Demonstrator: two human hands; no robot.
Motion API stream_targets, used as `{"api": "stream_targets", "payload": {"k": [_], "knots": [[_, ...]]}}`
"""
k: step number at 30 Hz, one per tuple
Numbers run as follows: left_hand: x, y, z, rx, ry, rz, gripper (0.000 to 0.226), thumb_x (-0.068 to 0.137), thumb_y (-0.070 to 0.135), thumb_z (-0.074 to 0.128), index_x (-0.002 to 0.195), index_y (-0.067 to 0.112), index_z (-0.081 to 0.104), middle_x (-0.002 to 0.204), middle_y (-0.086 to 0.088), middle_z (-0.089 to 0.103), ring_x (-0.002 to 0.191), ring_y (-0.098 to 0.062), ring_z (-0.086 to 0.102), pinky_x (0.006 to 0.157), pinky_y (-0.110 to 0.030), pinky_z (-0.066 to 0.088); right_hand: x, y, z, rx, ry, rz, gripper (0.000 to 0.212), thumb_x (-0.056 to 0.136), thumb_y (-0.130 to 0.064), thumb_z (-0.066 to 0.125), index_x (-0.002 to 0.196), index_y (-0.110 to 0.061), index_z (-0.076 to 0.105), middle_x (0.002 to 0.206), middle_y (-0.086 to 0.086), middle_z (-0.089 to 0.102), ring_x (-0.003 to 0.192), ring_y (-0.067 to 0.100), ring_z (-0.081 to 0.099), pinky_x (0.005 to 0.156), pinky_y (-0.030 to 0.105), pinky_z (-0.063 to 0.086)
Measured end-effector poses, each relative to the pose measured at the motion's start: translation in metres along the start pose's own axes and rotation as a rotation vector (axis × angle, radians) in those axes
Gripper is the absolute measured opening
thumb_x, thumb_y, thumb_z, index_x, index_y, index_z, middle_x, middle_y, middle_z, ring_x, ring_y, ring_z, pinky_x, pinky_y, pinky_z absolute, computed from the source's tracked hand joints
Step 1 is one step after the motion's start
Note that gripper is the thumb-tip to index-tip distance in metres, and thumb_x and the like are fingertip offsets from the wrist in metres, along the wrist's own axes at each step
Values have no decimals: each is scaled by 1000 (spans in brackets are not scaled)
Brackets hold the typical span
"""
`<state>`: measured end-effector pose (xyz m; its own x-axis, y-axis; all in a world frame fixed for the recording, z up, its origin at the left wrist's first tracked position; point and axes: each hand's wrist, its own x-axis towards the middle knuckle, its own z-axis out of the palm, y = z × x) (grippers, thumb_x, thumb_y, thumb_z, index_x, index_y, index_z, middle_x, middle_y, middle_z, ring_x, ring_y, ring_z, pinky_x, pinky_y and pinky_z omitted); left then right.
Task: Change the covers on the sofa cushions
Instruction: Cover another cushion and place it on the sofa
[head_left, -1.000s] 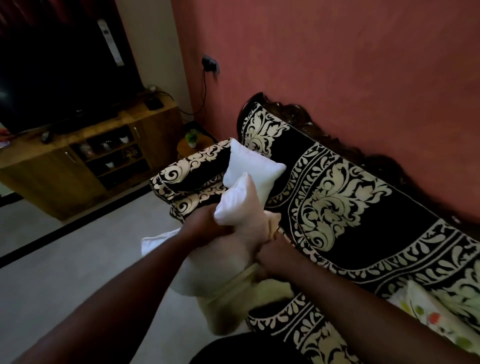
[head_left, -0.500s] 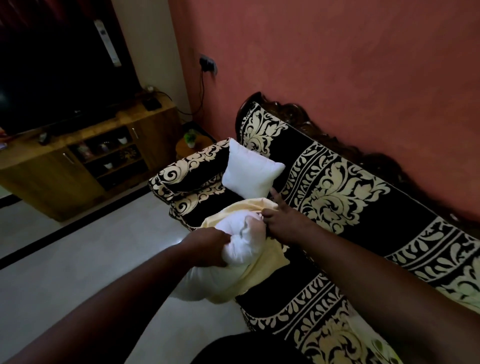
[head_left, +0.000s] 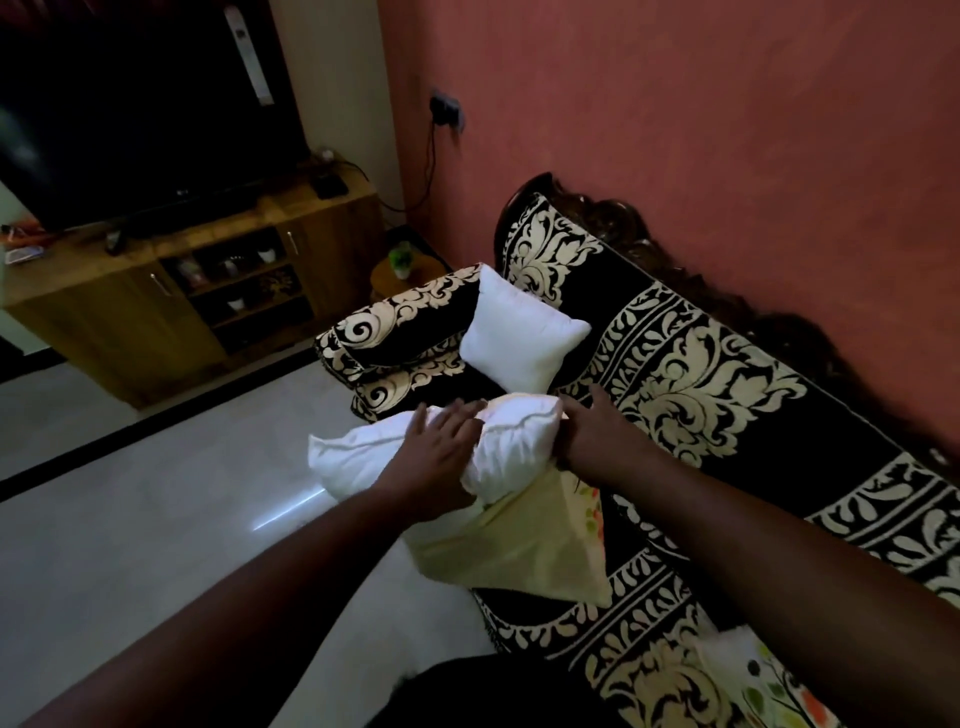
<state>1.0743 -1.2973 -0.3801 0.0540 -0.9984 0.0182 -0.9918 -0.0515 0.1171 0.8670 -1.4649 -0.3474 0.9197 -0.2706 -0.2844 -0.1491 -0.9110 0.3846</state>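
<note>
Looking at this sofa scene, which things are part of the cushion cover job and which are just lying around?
Part of the job:
white cushion under the left hand and right hand
cream cover
second bare cushion
floral cover

Just lying about:
television
wooden cabinet
small potted plant
wall socket

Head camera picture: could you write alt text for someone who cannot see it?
A person's left hand presses flat on a bare white cushion while the right hand grips its end, a pale yellow cover hanging beneath. Another white cushion leans on a black-and-cream patterned sofa.
</note>
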Motion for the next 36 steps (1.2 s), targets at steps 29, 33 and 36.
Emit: {"api": "stream_targets", "payload": {"k": [29,33,36], "knots": [[-8,20,3,236,-142,122,59,74,38,68,131,43,53,114,0,56,104,-27,53,81,-42,40,9,-105,-70,148,-345,-62,65,88,-40,74,143,-17,47,138,9,58,123,29,59,93,43,50],[-15,28,22,253,-40,214,33,76,29,63,108,32,65,92,-1,61,74,-25,60,57,-32,41,3,-160,-64,89,-433,17,66,95,-46,62,145,-6,47,150,16,46,140,32,40,115,44,30],[-9,30,18,188,-49,153,37,78,25,63,114,23,63,94,-5,62,73,-28,63,50,-31,39,6,-172,-46,141,-471,178,32,98,-15,53,126,-5,65,126,11,66,112,31,65,90,34,53]]}}
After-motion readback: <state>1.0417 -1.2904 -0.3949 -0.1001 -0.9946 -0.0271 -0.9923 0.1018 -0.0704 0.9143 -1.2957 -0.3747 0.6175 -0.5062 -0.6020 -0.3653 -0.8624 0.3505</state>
